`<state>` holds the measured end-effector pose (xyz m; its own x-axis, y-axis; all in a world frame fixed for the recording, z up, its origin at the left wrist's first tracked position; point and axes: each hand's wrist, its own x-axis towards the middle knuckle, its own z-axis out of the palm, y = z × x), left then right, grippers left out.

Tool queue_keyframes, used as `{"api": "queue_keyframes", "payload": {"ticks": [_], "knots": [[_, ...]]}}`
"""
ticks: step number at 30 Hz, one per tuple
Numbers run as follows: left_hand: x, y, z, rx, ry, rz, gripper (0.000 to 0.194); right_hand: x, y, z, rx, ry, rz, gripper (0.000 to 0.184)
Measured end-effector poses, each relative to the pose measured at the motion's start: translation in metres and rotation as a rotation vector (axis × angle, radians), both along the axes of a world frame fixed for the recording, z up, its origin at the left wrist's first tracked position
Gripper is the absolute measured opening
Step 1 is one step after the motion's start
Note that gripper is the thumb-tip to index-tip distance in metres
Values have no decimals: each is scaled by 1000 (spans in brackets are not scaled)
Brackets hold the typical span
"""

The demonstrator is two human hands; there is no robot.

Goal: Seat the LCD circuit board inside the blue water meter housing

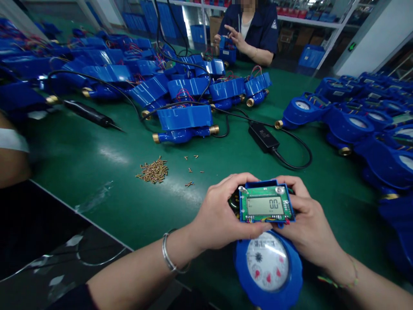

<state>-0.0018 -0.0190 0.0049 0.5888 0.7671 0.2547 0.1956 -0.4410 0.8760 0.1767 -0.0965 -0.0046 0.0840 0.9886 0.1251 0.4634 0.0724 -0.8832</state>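
A blue water meter (238, 258) is close to me at the table's near side, its round dial facing up. At its top, a box holds a green circuit board (263, 192) with a lit display (265, 206) reading 0.0. My left hand (222, 211) is closed around the left side of this box, thumb along its lower edge. From the right, my right hand (308, 219) grips the same box, its fingers partly hidden behind it. Small coloured wires show below the board. Beyond my hands lies a pile of small brass-coloured screws (154, 171), with several loose ones beside it.
A black electric screwdriver (88, 114) lies at the left, its cable running across the green table (129, 150). A black adapter box (263, 137) rests farther back. Many blue meters (185, 118) crowd the back and right. Across the table, a co-worker (248, 34) handles another meter.
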Motion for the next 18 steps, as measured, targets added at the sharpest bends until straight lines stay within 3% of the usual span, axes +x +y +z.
{"api": "queue_keyframes", "payload": {"ticks": [4, 10, 13, 18], "knots": [[0, -3, -2, -5, -9, 58, 63, 0, 3, -1, -14, 43, 3, 26], [-3, -1, -4, 1, -16, 56, 64, 14, -11, -17, -22, 415, 152, 47], [-4, 1, 2, 51, 75, 43, 61, 15, -23, -23, 19, 540, 109, 53], [-3, -1, 15, 79, 234, 49, 58, 1, -32, -23, 83, 639, -12, 45]]}}
